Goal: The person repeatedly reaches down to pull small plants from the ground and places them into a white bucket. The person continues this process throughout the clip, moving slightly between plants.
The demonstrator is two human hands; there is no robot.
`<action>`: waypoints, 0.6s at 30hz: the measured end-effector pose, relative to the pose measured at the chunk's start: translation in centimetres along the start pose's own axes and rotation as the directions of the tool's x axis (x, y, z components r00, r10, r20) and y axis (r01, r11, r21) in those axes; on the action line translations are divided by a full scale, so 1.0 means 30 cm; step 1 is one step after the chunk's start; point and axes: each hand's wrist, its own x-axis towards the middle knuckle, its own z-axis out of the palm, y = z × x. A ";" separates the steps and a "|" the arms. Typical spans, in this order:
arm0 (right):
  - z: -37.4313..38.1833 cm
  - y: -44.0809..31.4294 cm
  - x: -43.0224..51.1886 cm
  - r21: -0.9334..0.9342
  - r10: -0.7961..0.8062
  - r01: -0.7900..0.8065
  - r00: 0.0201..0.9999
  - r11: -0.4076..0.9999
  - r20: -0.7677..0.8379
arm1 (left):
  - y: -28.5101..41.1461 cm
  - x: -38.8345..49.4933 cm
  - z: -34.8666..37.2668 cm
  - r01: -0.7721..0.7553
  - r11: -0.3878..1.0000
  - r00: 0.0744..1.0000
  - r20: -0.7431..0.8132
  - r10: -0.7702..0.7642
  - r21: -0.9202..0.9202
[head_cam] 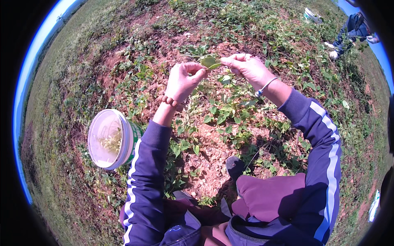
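Observation:
A green leaf (pixel 210 62) on a thin stem is stretched between my two hands, above the reddish soil. My left hand (pixel 185 78), with a beaded bracelet at the wrist, pinches its near left side between thumb and forefinger. On the other side, the fingertips of my right hand (pixel 246 67) close on the leaf's right end; a thin band with a blue-and-white bead circles that wrist. Leafy vines (pixel 226 113) grow on the ground below the hands. Left of my left forearm stands a white and green plastic bucket (pixel 123 140) holding some pale greenish plant sprigs (pixel 112 141).
Another person (pixel 354 32) in dark clothes and pale gloves is at the upper right, near a white bucket (pixel 312 15). A white and green object (pixel 374 206) lies at the lower right edge. Low vines and stony soil surround my shoes.

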 end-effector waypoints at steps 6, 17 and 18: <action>0.072 0.017 -0.044 -0.131 -0.105 0.094 0.991 0.987 -0.083 | 0.029 -0.008 0.060 -0.068 0.971 0.928 -0.341 0.147 0.231; 0.128 0.004 -0.044 -0.095 -0.315 0.304 0.937 0.948 -0.153 | 0.071 0.034 0.089 -0.058 0.972 0.848 -0.503 0.167 0.226; 0.139 -0.010 -0.049 -0.094 -0.331 0.319 0.929 0.943 -0.163 | 0.075 0.038 0.085 -0.060 0.968 0.843 -0.507 0.179 0.243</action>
